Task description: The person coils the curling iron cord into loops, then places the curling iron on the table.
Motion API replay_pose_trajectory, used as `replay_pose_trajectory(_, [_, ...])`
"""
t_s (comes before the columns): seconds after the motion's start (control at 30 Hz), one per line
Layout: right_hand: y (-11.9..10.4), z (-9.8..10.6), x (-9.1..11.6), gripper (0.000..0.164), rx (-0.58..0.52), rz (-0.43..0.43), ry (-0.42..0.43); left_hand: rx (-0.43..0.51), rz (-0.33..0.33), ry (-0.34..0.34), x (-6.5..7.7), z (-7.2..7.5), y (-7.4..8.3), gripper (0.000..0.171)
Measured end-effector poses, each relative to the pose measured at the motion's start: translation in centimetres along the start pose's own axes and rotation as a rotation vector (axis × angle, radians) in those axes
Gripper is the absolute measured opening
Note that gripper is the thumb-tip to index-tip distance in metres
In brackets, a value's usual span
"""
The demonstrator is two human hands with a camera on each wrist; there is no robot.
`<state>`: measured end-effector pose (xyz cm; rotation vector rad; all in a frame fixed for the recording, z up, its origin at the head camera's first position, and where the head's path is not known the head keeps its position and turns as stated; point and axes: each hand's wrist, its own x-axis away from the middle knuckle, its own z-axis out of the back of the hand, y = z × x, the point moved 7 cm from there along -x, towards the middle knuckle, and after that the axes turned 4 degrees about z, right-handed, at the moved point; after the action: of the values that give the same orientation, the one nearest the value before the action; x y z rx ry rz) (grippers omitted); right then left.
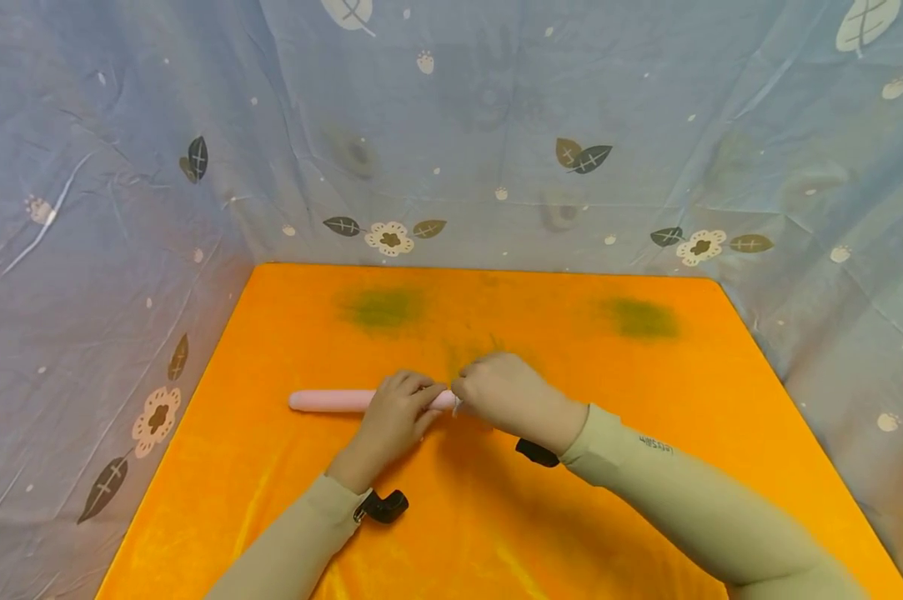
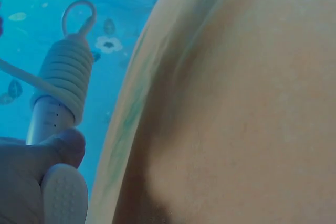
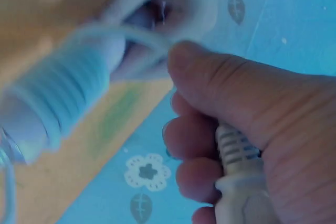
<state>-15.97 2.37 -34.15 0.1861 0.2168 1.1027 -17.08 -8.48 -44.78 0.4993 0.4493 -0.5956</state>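
Note:
A pink hair iron (image 1: 331, 401), long and slim, lies crosswise over the orange table in the head view. My left hand (image 1: 398, 414) grips it near its right end, with the thumb beside a dotted tab (image 2: 65, 195) in the left wrist view. Around the handle, the power cord (image 2: 65, 69) is wound in several tight coils, and a small loop of it stands at the end. To the right, my right hand (image 1: 507, 396) pinches the cord between thumb and forefinger. Its other fingers curl around the plug end (image 3: 244, 187), whose prongs are hidden.
The orange table (image 1: 631, 383) has two dark green smudges toward its back. Grey-blue patterned curtains (image 1: 489, 125) stand along the back and both sides. A black wrist-camera mount (image 1: 386, 506) sits by the left cuff, and another (image 1: 537, 452) sits under the right wrist.

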Motion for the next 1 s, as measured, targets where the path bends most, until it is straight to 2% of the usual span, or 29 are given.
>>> replay_pose_trajectory(0.17, [1.3, 0.3, -0.7, 0.029, -0.06, 0.023, -0.055, 0.004, -0.049, -0.01, 0.4, 0.3, 0.8, 0.03])
replay_pose_trajectory(0.27, [2.3, 0.2, -1.0, 0.024, -0.163, 0.014, -0.071, 0.007, -0.049, -0.024, 0.5, 0.5, 0.9, 0.03])
replay_pose_trajectory(0.43, [4.5, -1.5, -1.0, 0.016, -0.455, -0.033, -0.075, 0.028, -0.09, 0.032, 0.9, 1.1, 1.2, 0.032])
replay_pose_trajectory(0.5, [5.4, -2.5, -0.9, 0.014, -0.58, -0.059, -0.097, 0.038, -0.112, 0.057, 1.0, 1.3, 1.3, 0.034])
replay_pose_trajectory(0.6, [6.2, -3.6, -0.4, 0.011, -0.723, -0.104, -0.147, 0.054, -0.122, 0.062, 1.0, 1.4, 1.4, 0.033])
replay_pose_trajectory(0.83, [6.8, -4.3, -0.6, 0.01, -0.832, -0.107, -0.205, 0.069, -0.14, 0.054, 1.1, 1.4, 1.7, 0.033])
replay_pose_trajectory(1.0, [8.1, -6.9, -0.5, 0.012, -1.009, -0.158, -0.211, 0.108, -0.138, 0.069, 0.7, 1.5, 1.8, 0.033])
